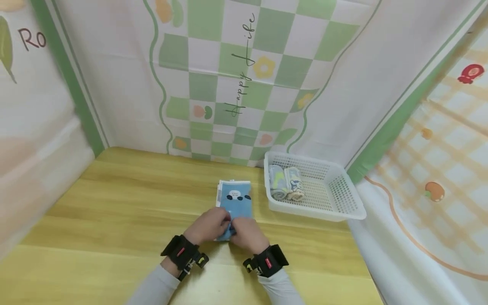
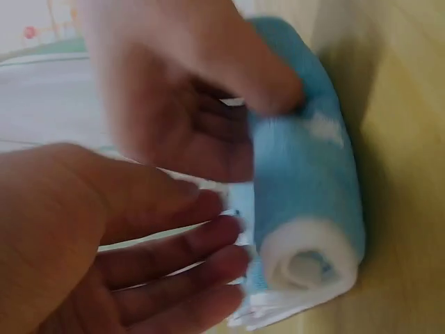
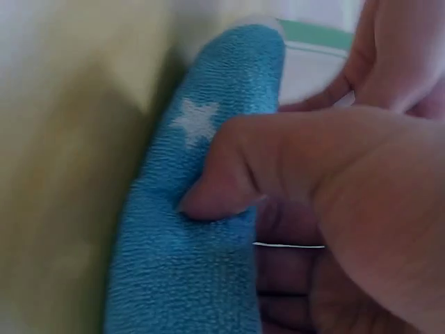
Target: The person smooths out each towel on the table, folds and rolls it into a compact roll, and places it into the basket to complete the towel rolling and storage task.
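A blue towel (image 1: 236, 203) with a white edge and a dark-and-white animal pattern lies on the table, its near end rolled up. The rolled part (image 2: 306, 174) shows a white spiral end in the left wrist view and a white star in the right wrist view. My right hand (image 1: 248, 234) grips the roll, thumb pressed on its blue terry outside and fingers curled at the other side. My left hand (image 1: 209, 224) is at the roll's left end; its fingers (image 2: 188, 268) are loosely bent beside it, with no pinch on the cloth visible.
A white plastic basket (image 1: 318, 214) stands at the back right, with two rolled patterned towels (image 1: 278, 182) at its left side. A checked green-and-white curtain (image 1: 240, 84) hangs behind the wooden table (image 1: 126, 203), and more printed cloth hangs at both sides.
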{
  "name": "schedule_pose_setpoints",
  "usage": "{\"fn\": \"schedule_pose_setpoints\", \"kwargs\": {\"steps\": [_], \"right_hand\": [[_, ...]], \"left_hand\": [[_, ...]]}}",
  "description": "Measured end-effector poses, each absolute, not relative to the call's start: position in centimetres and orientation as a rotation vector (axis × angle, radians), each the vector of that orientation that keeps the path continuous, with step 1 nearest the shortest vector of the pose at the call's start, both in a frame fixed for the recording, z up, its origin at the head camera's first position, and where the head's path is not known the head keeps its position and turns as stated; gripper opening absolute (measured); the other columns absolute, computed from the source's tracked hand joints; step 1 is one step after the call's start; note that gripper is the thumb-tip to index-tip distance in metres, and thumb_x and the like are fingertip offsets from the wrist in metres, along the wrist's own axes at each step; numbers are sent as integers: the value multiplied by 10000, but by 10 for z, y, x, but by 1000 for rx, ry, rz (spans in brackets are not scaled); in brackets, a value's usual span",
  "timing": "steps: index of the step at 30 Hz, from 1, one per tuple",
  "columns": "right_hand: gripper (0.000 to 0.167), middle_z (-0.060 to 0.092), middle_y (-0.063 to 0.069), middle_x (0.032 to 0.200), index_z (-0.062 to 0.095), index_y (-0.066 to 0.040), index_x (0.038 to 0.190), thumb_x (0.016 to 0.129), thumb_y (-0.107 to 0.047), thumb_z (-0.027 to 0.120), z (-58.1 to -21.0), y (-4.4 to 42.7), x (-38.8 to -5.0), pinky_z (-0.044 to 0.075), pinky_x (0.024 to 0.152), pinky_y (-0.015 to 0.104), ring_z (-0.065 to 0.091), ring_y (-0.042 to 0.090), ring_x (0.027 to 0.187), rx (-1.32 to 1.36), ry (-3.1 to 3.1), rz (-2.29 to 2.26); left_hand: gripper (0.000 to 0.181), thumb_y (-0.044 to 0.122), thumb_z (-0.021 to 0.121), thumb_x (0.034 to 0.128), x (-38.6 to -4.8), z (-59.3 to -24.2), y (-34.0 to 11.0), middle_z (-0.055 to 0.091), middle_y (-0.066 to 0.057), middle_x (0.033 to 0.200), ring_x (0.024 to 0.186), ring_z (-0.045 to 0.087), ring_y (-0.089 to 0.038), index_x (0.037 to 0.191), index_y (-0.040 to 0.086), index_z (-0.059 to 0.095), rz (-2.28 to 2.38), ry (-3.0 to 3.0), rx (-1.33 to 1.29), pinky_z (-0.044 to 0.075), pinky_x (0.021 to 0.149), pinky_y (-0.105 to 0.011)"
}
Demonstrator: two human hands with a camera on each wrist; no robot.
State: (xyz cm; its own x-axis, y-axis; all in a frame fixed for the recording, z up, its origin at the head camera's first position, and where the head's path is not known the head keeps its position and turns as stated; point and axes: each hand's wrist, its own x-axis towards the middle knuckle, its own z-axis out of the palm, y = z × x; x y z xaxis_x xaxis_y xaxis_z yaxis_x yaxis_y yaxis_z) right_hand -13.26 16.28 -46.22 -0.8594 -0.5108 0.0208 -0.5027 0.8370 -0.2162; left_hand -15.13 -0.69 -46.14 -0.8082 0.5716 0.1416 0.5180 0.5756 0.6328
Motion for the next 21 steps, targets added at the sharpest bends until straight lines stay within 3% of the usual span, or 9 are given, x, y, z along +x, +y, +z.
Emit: {"fn": "schedule_pose_setpoints", "kwargs": {"steps": [2,5,11,17,21], "right_hand": [[237,456,-56,638,535,-132,664,750,-58,744,-460,165,-139,332,517,250,403,104,567,-757,2917,-414],[231,479,-55,644,554,-128,673,783,-90,753,-457,166,-147,352,511,252,422,104,564,-722,2833,-517],[193,464,-54,631,528,-136,658,780,-77,666,-459,170,-158,350,511,241,435,109,557,-706,2715,-619],[173,449,-32,644,509,-119,675,817,-76,597,-462,172,-162,336,533,242,427,123,576,-701,2661,-610],[126,503,-7,703,575,-71,739,838,0,607,-454,172,-153,390,567,260,468,141,639,-726,2757,-532]], "left_hand": [[142,43,648,937,-148,-459,-6,575,52,704,598,488,-53,817,79,715,1066,2639,978,444,558,-216],[141,39,689,908,-144,-458,-6,559,73,686,593,454,-19,793,122,691,1071,2581,1043,415,569,-189],[234,-146,670,737,-142,-460,-4,585,-25,752,673,463,-71,806,74,626,1016,2649,1106,421,616,-213],[191,-149,614,798,-151,-462,1,612,-24,786,725,530,-132,842,30,664,937,2697,994,482,665,-275],[175,-154,582,798,-163,-461,4,571,-19,720,676,482,-141,788,-6,676,911,2641,965,438,620,-268]]}}
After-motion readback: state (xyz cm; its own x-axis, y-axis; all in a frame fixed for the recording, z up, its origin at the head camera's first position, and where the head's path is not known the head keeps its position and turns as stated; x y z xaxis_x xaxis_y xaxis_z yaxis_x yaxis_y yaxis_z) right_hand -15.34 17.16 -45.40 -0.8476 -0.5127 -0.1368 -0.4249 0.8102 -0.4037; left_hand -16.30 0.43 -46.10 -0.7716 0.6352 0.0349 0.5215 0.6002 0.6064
